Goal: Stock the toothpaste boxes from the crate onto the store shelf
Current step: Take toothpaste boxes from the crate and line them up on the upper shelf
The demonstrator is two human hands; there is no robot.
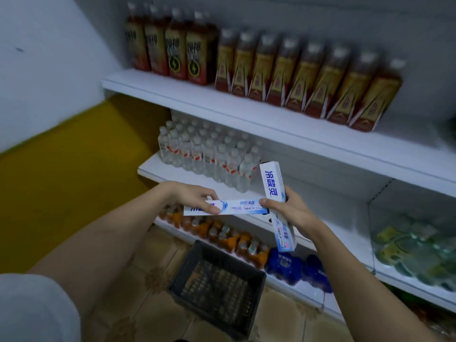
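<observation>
Two white-and-blue toothpaste boxes are held in front of the middle shelf [328, 208]. My left hand [195, 195] grips the left end of a box lying level [234, 207]. My right hand [291, 211] holds a second box standing nearly upright [272, 183], and its fingertips also touch the right end of the level box. The two boxes cross at my right hand. Below on the tiled floor stands a dark plastic crate [195, 262]; no boxes show inside it.
Clear water bottles [207, 154] fill the left part of the middle shelf. Tea bottles [296, 75] line the top shelf. Orange bottles [222, 233] and blue packs [283, 265] sit on the bottom shelf, green packs [414, 253] to the right behind a divider. A yellow-and-white wall stands at left.
</observation>
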